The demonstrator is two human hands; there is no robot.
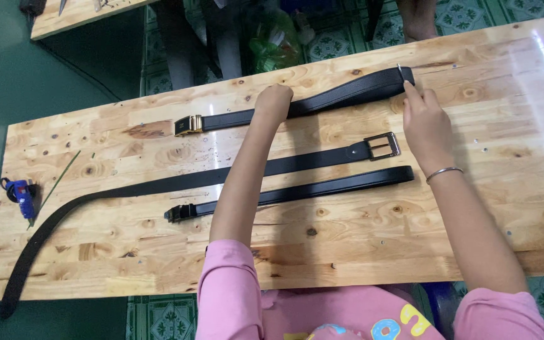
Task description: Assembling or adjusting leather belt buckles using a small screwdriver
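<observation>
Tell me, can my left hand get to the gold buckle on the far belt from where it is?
Probably yes. The left hand presses on the far belt, and the gold buckle lies just along the same strap with bare tabletop around it.

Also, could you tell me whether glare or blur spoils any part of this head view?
In the head view, white glare streaks the table at its far right; the top belt under the left hand and right hand stays sharp; the tiled floor beyond looks slightly soft.

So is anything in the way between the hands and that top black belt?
No. The left hand presses on the top belt near its middle, and the right hand touches its tip. The other two belts lie nearer the person.
</observation>
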